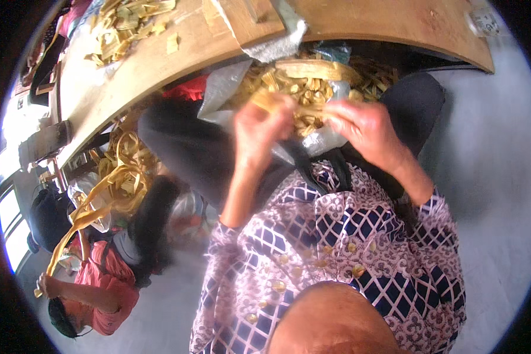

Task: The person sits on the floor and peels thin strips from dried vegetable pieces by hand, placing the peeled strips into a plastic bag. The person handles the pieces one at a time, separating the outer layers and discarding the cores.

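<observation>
My left hand [265, 126], blurred by motion, is closed on a yellowish dried plant strip [265, 101]. Opposite it, my right hand [360, 126] pinches the end of a pale strip [314, 109] that spans the gap between both hands. Whether this is one strip or two cannot be told. Beneath the hands, a plastic bag [325, 140] lies on the lap between dark-trousered knees, filled with short folded pieces of the same material [307, 90]. A wider flat piece [312, 69] rests on top of the pile.
Ahead curves the edge of a wooden table [172, 66], with loose strip pieces [124, 26] at its left and a wooden board [252, 22] near the middle. A co-worker in a pink top [110, 283] sits at the left, holding a long strip [77, 221] beside a heap of curled strips [128, 172].
</observation>
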`<state>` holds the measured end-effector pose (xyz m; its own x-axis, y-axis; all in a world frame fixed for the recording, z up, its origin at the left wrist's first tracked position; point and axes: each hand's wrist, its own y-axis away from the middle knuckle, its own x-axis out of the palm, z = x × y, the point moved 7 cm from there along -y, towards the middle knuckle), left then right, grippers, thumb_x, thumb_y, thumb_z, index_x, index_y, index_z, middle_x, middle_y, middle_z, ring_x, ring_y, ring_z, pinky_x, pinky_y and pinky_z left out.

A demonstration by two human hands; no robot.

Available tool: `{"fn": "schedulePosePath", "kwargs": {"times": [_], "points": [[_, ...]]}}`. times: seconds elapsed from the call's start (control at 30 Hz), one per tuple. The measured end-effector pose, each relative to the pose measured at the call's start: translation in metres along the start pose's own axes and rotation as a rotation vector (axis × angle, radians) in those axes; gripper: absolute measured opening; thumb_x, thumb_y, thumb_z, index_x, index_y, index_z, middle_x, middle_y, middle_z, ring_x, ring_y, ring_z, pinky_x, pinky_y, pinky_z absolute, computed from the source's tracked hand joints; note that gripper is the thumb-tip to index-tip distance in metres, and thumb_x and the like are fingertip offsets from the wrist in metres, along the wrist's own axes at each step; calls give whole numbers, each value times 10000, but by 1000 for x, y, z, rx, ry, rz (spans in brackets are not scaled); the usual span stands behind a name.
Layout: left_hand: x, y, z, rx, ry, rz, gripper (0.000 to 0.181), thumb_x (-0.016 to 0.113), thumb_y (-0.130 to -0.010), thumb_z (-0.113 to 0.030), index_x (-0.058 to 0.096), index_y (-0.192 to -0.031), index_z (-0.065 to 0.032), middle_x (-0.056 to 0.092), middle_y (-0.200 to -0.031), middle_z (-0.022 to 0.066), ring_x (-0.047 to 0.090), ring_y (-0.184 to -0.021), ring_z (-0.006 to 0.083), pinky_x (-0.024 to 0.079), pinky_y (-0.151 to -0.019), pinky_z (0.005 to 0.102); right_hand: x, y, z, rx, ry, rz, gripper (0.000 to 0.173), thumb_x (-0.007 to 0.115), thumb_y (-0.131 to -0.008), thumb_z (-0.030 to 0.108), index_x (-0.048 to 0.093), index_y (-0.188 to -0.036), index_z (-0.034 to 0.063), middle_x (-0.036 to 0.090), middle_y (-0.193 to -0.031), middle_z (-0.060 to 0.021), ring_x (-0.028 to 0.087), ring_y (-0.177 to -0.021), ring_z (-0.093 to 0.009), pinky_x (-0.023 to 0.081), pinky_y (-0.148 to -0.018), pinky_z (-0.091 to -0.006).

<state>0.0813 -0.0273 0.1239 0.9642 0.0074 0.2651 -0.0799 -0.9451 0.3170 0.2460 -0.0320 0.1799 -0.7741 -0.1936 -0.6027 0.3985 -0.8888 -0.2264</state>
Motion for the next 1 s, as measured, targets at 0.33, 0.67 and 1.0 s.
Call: {"fn": "schedulePosePath", "kwargs": {"times": [0.33,0.67,1.0], "points": [[-12,-89,-123,572,-119,-94,171,628,-839,-148,619,-911,6,570,-700,5,489,-592,51,373,-524,171,-53,-136,45,-598,370,-263,200,523,-844,103,485,-667,18,535,-597,-113,559,-527,-249,440,-483,-336],[-24,-45,-70,484,-453,-141,188,659,-827,-187,633,-886,-11,610,-690,4,523,-585,49,417,-514,184,-57,-77,7,96,-154,-208,140,524,-896,102,604,-864,-9,613,-650,-60,587,-526,-97,434,-464,-215],[82,3,60,-326,220,401,468,412,-925,-474,543,-1108,-64,606,-946,46,581,-846,167,466,-847,350,-9,42,-16,226,-823,-492,199,490,-932,140,557,-989,-38,642,-887,-95,652,-746,-156,527,-630,-239]]}}
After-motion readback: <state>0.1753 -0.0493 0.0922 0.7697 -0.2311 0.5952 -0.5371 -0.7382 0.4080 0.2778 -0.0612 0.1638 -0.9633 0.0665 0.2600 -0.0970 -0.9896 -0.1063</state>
